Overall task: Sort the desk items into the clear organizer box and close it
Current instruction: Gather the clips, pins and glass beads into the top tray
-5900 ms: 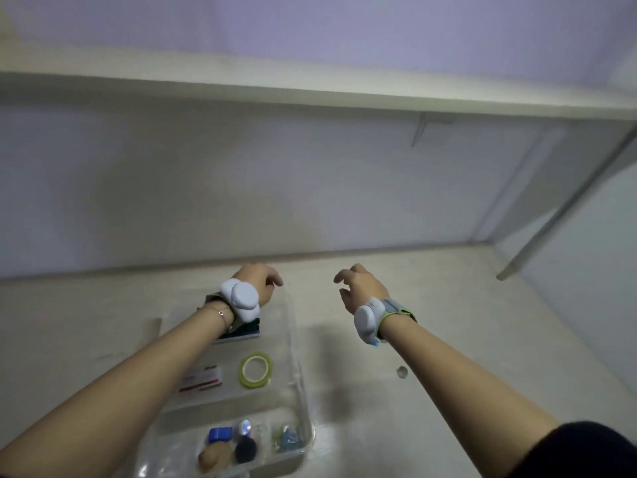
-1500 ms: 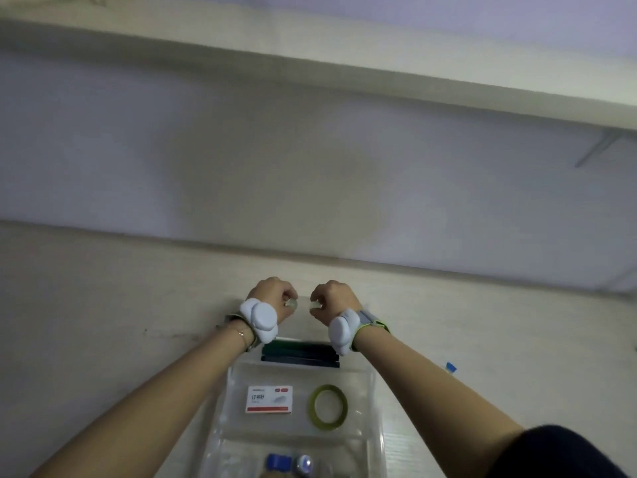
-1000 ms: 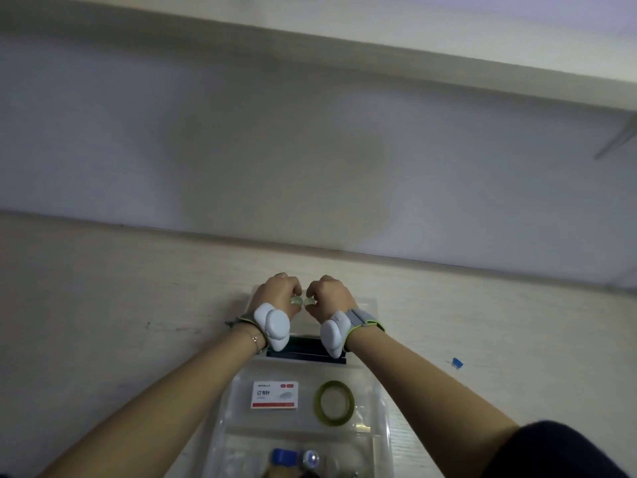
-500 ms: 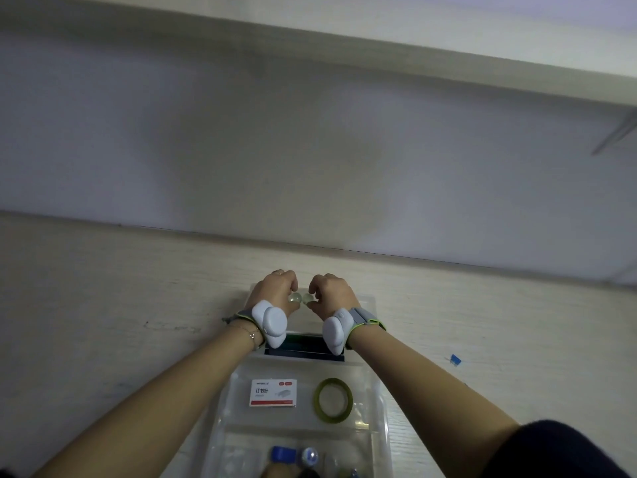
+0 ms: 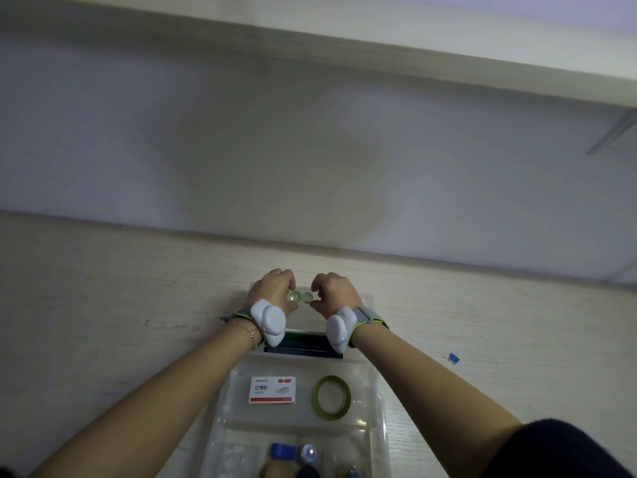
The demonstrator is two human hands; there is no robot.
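The clear organizer box [image 5: 374,370] lies on the desk in front of me with its clear lid down over it. Inside I see a white and red staples box [image 5: 272,389], a green tape ring [image 5: 331,397], a dark flat item [image 5: 303,343] and several small things near the bottom edge. At the box's far end sit two small round greenish-clear latches [image 5: 300,297]. My left hand [image 5: 272,291] curls its fingers round the left one. My right hand [image 5: 332,293] pinches the right one. The fingertips are hidden behind the knuckles.
A small blue piece [image 5: 454,357] lies on the pale wooden desk [image 5: 103,305] right of the box. A grey wall stands just behind the desk, with a shelf [image 5: 344,39] overhead. Both wrists carry white sensor bands.
Since 5.9 s ago both hands came together at the box's far end. Over the last second they have stayed on the two round latches, shifting only slightly.
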